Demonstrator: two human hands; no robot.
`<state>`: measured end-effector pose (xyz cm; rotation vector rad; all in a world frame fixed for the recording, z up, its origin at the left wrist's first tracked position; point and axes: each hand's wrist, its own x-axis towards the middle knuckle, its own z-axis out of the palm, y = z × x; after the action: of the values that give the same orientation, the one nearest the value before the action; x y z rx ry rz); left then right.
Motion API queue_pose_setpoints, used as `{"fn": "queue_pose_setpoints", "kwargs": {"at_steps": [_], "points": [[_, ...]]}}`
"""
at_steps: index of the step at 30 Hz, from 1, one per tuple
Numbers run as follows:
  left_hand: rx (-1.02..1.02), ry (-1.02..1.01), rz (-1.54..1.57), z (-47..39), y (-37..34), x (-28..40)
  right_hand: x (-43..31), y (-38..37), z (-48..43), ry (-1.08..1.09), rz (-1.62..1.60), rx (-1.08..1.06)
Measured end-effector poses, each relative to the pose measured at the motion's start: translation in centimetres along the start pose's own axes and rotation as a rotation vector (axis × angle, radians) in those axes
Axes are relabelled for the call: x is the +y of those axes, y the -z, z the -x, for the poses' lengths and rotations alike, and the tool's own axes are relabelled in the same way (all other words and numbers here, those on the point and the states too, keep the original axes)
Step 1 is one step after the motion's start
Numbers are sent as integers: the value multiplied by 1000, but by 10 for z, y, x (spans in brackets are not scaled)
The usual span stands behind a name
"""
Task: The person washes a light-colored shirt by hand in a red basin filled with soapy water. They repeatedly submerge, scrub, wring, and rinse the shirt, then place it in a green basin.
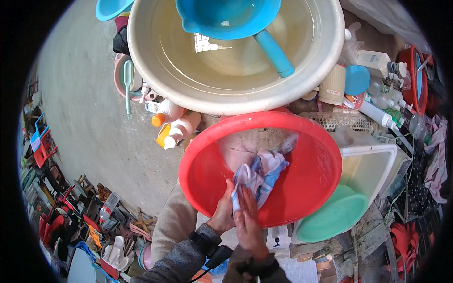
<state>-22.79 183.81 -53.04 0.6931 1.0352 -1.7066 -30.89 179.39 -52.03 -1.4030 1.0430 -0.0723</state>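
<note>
A red plastic basin (308, 184) stands before me, its near rim close to my wrists. Inside it lies a wet, bunched cloth (270, 169) in white, pink and blue, beside greyish sudsy fabric or water towards the far side. My left hand (223, 208) grips the near end of the cloth at the left. Against the cloth from the right presses my right hand (247, 215), its fingers extended and close together. Beyond the red basin is a large white basin (226, 106) of water, where a blue plastic dipper (274, 53) floats or rests.
Bottles (182, 125) and a pink bowl (120, 85) stand left of the basins. At the right are a green basin (332, 215), a white rectangular tub (385, 155), a beige cup (331, 85) and several more bottles. Cluttered items line the lower left.
</note>
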Motion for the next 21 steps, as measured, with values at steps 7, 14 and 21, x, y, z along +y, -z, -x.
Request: {"fn": "queue_pose_setpoints", "kwargs": {"at_steps": [7, 14, 21], "points": [[68, -81, -143, 0, 11, 1, 11, 4, -28, -103, 55, 66], [-40, -149, -146, -4, 9, 7, 25, -3, -20, -226, -196, 125], [142, -40, -10, -5, 11, 22, -11, -8, -9, -142, 1, -55]]}}
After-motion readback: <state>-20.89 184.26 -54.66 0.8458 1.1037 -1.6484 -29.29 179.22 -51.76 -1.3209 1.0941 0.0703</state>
